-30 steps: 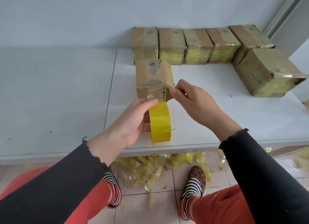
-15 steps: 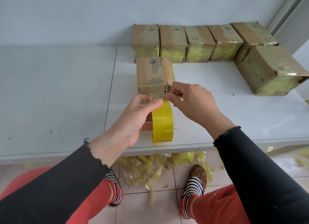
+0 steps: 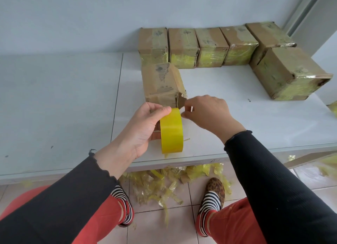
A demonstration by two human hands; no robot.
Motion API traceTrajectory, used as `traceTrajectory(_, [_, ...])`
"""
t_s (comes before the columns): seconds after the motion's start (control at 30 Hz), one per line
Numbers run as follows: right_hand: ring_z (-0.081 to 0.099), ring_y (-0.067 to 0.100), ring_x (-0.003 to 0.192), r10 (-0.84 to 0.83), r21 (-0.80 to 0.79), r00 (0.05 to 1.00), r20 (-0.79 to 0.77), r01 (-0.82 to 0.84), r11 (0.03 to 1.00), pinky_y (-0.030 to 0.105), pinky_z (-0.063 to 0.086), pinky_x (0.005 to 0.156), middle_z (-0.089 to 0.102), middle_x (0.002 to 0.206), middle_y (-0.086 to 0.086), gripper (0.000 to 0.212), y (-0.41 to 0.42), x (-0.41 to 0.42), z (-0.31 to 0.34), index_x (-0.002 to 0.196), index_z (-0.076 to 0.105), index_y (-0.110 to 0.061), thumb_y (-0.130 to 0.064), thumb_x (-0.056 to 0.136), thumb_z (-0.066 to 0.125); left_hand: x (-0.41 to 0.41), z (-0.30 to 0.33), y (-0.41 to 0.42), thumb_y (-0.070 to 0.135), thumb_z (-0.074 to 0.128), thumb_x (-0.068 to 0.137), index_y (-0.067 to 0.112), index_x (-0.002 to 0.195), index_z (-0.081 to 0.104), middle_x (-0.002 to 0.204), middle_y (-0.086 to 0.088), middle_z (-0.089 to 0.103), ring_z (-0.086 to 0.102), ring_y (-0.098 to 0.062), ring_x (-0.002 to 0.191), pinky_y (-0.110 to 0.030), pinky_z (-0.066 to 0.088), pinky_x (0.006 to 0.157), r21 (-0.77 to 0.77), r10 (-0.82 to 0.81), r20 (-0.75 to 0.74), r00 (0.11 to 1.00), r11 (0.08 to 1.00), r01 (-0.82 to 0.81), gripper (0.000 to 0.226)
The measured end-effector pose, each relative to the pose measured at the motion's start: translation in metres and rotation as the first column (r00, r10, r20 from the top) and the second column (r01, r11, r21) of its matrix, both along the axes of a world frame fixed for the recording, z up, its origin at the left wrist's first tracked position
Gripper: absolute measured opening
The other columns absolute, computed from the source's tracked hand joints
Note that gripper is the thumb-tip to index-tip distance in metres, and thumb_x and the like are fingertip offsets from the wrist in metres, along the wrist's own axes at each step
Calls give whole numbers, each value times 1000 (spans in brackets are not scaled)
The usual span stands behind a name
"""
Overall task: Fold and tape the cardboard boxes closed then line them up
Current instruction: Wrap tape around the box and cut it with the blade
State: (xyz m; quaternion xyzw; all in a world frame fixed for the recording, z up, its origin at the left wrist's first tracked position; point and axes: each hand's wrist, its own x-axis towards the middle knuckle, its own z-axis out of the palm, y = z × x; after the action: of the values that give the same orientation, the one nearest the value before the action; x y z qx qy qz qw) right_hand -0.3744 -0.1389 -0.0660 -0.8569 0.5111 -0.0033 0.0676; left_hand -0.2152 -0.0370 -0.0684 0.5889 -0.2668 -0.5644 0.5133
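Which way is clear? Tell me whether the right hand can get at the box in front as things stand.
Probably yes. The right hand sits at the box near corner, with only the tape roll beside it in the left hand.

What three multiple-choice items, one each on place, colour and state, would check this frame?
1. Where is the box being taped?
A. in front of the row's left end
B. on the floor
C. on top of the row

2. What colour is the tape roll?
A. clear
B. brown
C. yellow

3. What is the left hand doing?
A. lying flat
B. gripping the roll
C. holding scissors

Answers: 1 A, the box stands on the table before the row. 2 C, the tape roll is yellow. 3 B, the left hand has its fingers round it.
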Motion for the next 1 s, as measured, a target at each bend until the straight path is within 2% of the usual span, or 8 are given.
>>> traceTrajectory(0.13, [56, 14, 73, -83, 102, 950, 300, 55, 993, 30, 34, 59, 57, 76, -11, 33, -7, -17, 15, 88, 56, -29, -60, 96, 54, 2, 2, 0, 23, 69, 97, 16, 110, 57, 74, 6, 71, 68, -9, 63, -26, 53, 52, 16, -2, -24, 1000, 1000, 2, 19])
traceTrajectory(0.23, [53, 6, 73, -79, 100, 781, 620, 21, 995, 31, 40, 62, 56, 80, -14, 28, -7, -3, 7, 117, 61, -30, -51, 98, 60, 1, 2, -1, 24, 70, 96, 16, 110, 58, 78, 4, 72, 68, -11, 66, -27, 53, 54, 18, -7, -25, 1000, 1000, 8, 19])
traceTrajectory(0.3, [59, 14, 88, -10, 61, 796, 606, -34, 998, 33, 46, 71, 63, 95, -12, 32, -6, 12, -6, 133, 59, -31, -37, 101, 60, 0, 2, -1, 25, 70, 96, 17, 110, 59, 77, 4, 71, 68, -11, 66, -27, 54, 55, 25, -12, -13, 1000, 1000, 12, 20])
traceTrajectory(0.4, [61, 20, 97, -5, 50, 840, 542, -27, 998, 34, 46, 73, 68, 113, -5, 29, -12, 22, -22, 128, 60, -32, -29, 100, 58, 3, 4, 0, 25, 70, 96, 15, 108, 60, 72, 3, 67, 64, -10, 60, -22, 51, 52, 69, -71, 37, 997, 995, 69, 18])
traceTrajectory(0.63, [59, 20, 88, -30, 38, 828, 560, 11, 999, 32, 38, 65, 68, 104, -7, 33, -13, 22, -23, 118, 62, -37, -41, 90, 44, 8, 7, 10, 25, 71, 93, 15, 106, 61, 88, -9, 57, 56, -22, 77, -31, 43, 62, 120, -258, 87, 962, 962, 247, 19])
traceTrajectory(0.73, [60, 18, 83, -22, -66, 842, 540, 68, 995, 30, 37, 59, 69, 100, -10, 23, -12, 27, -28, 110, 64, -35, -50, 97, 53, 14, 10, 9, 23, 70, 93, 17, 105, 64, 83, -6, 59, 56, -18, 73, -29, 42, 62, 91, -252, 111, 961, 966, 243, 15])
traceTrajectory(0.87, [53, 14, 78, 51, -203, 841, 539, 71, 976, 26, 29, 54, 65, 95, -10, 21, -9, 31, -38, 106, 64, -30, -48, 95, 64, 17, 11, 10, 21, 69, 94, 17, 104, 61, 71, 4, 61, 56, -8, 55, -20, 43, 46, 61, -241, 183, 953, 971, 233, 13])
traceTrajectory(1.0, [56, 19, 89, 103, -281, 910, 401, 16, 959, 30, 32, 60, 61, 98, -5, 39, -6, 32, -44, 117, 59, -26, -49, 89, 70, 24, 13, 10, 27, 72, 93, 19, 107, 62, 75, 4, 64, 59, -10, 62, -23, 47, 51, 68, -268, 211, 940, 963, 260, 19])
